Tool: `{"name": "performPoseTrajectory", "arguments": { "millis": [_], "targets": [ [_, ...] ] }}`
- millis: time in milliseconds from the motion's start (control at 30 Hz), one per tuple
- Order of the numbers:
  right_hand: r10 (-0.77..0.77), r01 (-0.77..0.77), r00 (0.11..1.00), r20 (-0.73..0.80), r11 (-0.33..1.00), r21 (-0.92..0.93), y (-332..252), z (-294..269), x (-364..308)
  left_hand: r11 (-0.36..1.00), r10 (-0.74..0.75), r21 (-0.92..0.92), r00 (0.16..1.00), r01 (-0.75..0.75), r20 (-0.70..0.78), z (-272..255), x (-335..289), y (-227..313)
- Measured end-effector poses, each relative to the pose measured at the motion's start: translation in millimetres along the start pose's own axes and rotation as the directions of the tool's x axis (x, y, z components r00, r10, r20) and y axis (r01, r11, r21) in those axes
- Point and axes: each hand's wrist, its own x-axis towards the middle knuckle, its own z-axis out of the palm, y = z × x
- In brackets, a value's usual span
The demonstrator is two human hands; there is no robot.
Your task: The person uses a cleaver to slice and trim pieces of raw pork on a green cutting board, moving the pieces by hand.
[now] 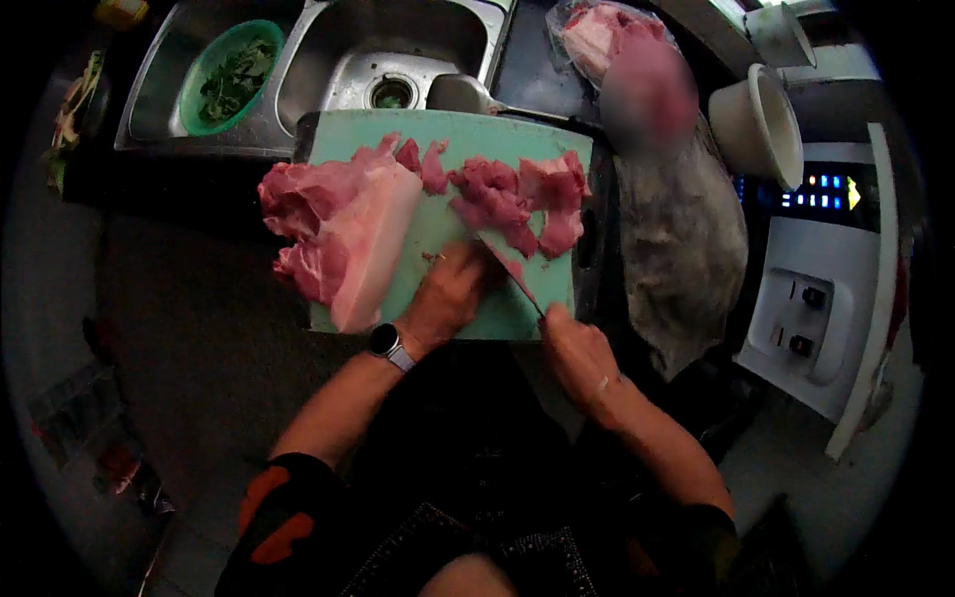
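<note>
A green cutting board (438, 149) lies in front of me with raw meat on it. At its left rests a large slab of pork (373, 234) with a pale skin side. Smaller cut pieces of pork (492, 194) lie at the right half of the board. My right hand (577, 353) grips a knife (512, 276), its blade slanting up and left toward those pieces. Close to the blade, my left hand (448, 294) is bent down over the board with fingers curled; the fingertips and whatever they hold are hidden.
Behind the board is a double steel sink (328, 85), with a green basin (189, 95) of leafy greens in its left bowl. A bag of meat (602, 35), a grey cloth-like sheet (681, 249) and a white bucket (751, 124) stand to the right, beside a white appliance (796, 308).
</note>
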Motion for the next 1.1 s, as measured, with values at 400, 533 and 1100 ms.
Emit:
{"name": "performPoseTrajectory", "arguments": {
  "millis": [400, 533, 1100],
  "targets": [
    [0.044, -0.048, 0.997, 0.059, 0.997, 0.067, -1.6, -5.3, -11.1, 0.997, -0.076, -0.029, 0.997, 0.076, -0.011, -7.9, 1.1, 4.5],
    [-0.039, 0.056, 0.989, -0.141, 0.991, 0.119, -4.6, 20.9, 22.2, 0.999, -0.033, -0.006, 0.999, 0.033, -0.01, -1.8, 5.1, 4.5],
    [-0.082, 0.114, 0.972, -0.221, 0.984, 0.138, -24.0, 17.8, 48.3, 1.0, -0.02, 0.01, 1.0, 0.02, -0.012, -3.7, -0.8, 1.2]
  ]
}}
